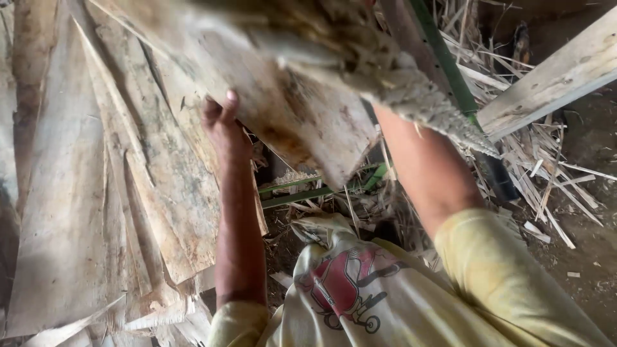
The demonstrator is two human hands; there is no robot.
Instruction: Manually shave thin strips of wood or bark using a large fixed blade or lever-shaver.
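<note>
Left hand (222, 122) is gripping the veneer sheet's (289, 96) lower edge, fingers curled shut | right hand is hiding behind the sheet, grip unclear | sheet is hanging above the veneer stack (83, 212).

dim, soft daylight | blurred near top | shadows lower centre, no glare

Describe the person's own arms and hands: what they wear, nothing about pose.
Both forearms are bare, with short pale yellow sleeves ending near the elbows. The left hand wears no glove; no rings or bands show. The right hand is hidden behind a wood sheet.
</note>
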